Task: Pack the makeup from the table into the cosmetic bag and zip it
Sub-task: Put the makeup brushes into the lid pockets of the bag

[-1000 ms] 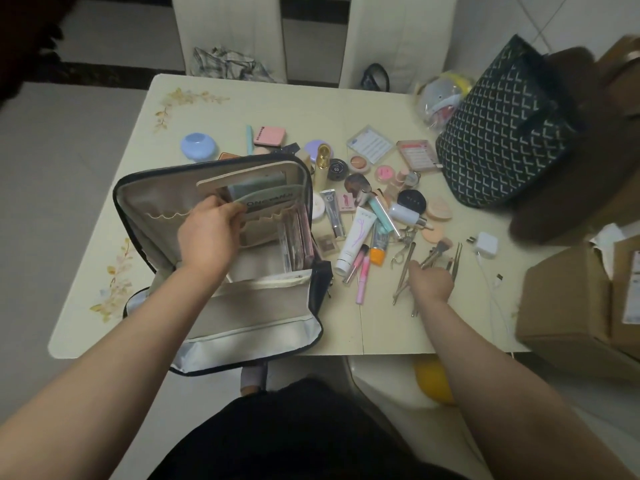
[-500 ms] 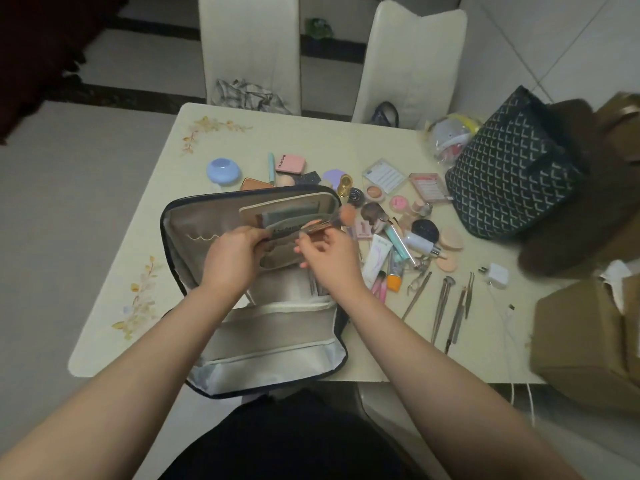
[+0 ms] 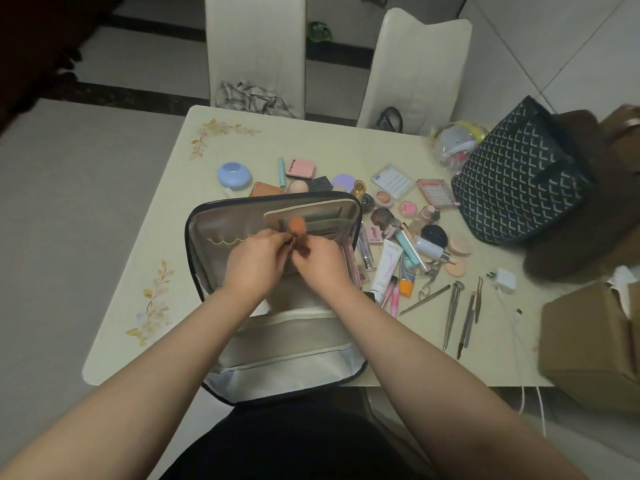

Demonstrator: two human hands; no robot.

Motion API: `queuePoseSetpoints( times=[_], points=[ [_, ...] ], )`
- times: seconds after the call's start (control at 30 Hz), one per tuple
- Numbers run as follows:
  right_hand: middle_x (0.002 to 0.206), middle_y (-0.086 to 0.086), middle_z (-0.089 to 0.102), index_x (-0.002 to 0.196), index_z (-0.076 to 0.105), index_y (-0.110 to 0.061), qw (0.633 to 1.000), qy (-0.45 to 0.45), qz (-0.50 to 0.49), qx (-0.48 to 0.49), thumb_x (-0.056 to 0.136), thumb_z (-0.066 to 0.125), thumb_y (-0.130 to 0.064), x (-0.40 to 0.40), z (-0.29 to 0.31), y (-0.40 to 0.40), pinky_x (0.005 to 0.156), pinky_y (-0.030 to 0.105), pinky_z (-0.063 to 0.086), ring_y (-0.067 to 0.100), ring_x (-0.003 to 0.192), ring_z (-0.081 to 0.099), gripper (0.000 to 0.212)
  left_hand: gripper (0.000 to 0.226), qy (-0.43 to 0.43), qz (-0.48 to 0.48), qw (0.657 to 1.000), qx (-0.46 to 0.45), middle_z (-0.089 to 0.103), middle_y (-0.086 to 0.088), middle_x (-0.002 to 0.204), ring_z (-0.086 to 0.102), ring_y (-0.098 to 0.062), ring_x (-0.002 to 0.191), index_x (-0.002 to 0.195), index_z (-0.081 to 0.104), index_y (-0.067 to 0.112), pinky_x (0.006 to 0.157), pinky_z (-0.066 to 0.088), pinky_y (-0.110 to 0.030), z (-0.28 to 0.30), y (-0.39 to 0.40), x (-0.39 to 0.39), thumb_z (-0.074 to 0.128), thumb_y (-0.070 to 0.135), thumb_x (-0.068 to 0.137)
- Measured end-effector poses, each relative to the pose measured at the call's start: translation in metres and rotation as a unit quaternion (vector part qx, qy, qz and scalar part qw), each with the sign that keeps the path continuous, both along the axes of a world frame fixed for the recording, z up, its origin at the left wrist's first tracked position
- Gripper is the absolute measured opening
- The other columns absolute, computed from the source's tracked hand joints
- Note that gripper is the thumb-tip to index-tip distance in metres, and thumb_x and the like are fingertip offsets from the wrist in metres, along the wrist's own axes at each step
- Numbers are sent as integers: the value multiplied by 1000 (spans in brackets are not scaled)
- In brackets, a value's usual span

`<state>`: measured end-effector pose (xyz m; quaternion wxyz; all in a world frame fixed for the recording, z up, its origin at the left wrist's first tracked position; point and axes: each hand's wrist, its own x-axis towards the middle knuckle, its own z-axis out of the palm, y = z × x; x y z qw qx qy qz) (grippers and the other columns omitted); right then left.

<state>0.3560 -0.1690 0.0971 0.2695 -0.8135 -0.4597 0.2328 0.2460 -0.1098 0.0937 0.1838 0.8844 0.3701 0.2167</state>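
The open cosmetic bag (image 3: 207, 237), beige inside with a dark rim, lies at the table's near edge. Over its raised lid pockets both hands meet. My right hand (image 3: 320, 265) pinches a makeup brush (image 3: 297, 226) with an orange-pink head that points up and away. My left hand (image 3: 254, 259) has its fingers curled at the brush handle and the pocket edge; which of them it grips I cannot tell. Loose makeup lies to the right of the bag: a white tube (image 3: 388, 266), compacts, sponges, and metal tools (image 3: 453, 315).
A dark patterned tote (image 3: 519, 174) stands at the table's far right. A brown cardboard box (image 3: 588, 341) sits at the right edge, with a white charger (image 3: 504, 280) and cable beside it. Two white chairs (image 3: 256, 53) stand behind the table. A blue round case (image 3: 233, 174) lies far left.
My right hand picked a brush from the tools on the right and carried it left to the bag. The brush head swung from pointing right to upright over the lid pockets.
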Motion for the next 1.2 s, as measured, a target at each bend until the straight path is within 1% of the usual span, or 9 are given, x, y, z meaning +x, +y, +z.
queuePoseSetpoints(
  times=[0.13, 0.27, 0.37, 0.53, 0.77, 0.87, 0.97, 1.07, 1.2],
  points=[
    [81, 9, 66, 82, 60, -10, 1000, -18, 9, -16, 81, 55, -17, 0, 8, 1, 69, 33, 46, 31, 85, 60, 8, 19, 13, -4, 1000, -11, 67, -10, 99, 62, -35, 90, 103, 71, 14, 65, 49, -38, 0, 4, 1, 56, 17, 91],
    [72, -9, 57, 97, 63, -18, 994, 13, -52, 100, 80, 61, -23, -3, 20, -7, 65, 21, 41, 10, 67, 52, 18, 21, 27, -13, 999, -13, 65, -9, 99, 62, -35, 90, 104, 71, 14, 63, 47, -38, 0, 6, 0, 56, 14, 89],
    [74, -3, 59, 94, 64, -16, 987, 1, -54, 148, 84, 60, -23, -4, 18, -6, 68, 28, 46, 14, 67, 52, 13, 20, 28, -15, 999, -12, 64, -8, 95, 61, -34, 88, 102, 71, 15, 60, 45, -36, -1, 8, 0, 53, 19, 92],
    [91, 2, 69, 95, 65, -11, 995, 2, -35, 97, 87, 57, -18, -2, 11, -3, 74, 34, 50, 23, 81, 62, 14, 21, 28, -16, 999, -7, 64, -8, 93, 62, -33, 88, 106, 69, 17, 60, 44, -34, 0, 8, -2, 54, 23, 92],
    [84, 5, 66, 87, 63, -13, 999, -40, -9, 27, 88, 57, -24, 7, 10, 0, 71, 34, 48, 25, 84, 59, 12, 22, 22, -21, 999, 18, 66, -5, 90, 64, -33, 80, 108, 66, 22, 58, 47, -34, 4, 8, -2, 63, 25, 86],
    [82, -2, 69, 88, 67, -20, 998, 15, -24, 51, 87, 59, -27, 8, 9, -6, 74, 32, 52, 18, 80, 62, 11, 27, 32, -29, 998, 48, 63, -7, 84, 63, -34, 73, 107, 67, 20, 51, 45, -32, 4, 4, -1, 69, 19, 80],
    [71, -10, 65, 83, 68, -22, 983, 65, -112, 131, 88, 59, -31, 16, 11, -26, 67, 17, 48, 0, 67, 58, 14, 32, 34, -40, 991, 127, 58, -10, 85, 56, -33, 74, 99, 68, 12, 48, 39, -30, 4, 2, 2, 77, 13, 68],
    [66, 4, 62, 77, 64, -12, 941, 86, -270, 187, 91, 54, -23, 47, 8, -58, 63, 23, 47, 7, 61, 54, 20, 23, 17, -22, 982, 189, 54, -13, 86, 49, -32, 78, 94, 67, 10, 56, 34, -35, 5, 0, 10, 71, 14, 71],
    [79, 6, 66, 90, 63, -9, 896, 110, -428, 57, 88, 52, -22, 115, -32, -104, 71, 30, 48, 24, 80, 63, 17, 17, 8, 10, 981, 192, 52, -12, 85, 43, -30, 79, 87, 68, 10, 58, 31, -35, 0, -10, 23, 60, 18, 74]
  ],
)
